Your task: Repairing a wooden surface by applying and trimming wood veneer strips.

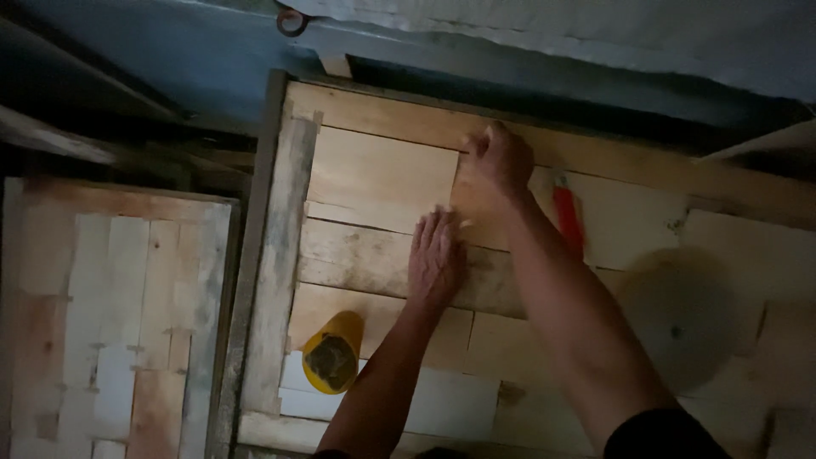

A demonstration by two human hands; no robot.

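Note:
My left hand [436,257] lies flat, fingers together, on a wooden panel [382,178] made of pale boards set inside a frame. My right hand [499,159] is curled into a loose fist farther up, pressing at the joint between two boards near the panel's top rail. Whether it grips something small, I cannot tell. A red-handled tool [568,219] lies on the boards just right of my right forearm.
A yellow cup-like container [332,352] with dark contents sits on the boards at lower left. A round grey disc [680,316] rests on the right. A second board panel [119,314] lies to the left. A blue surface [187,59] runs along the top.

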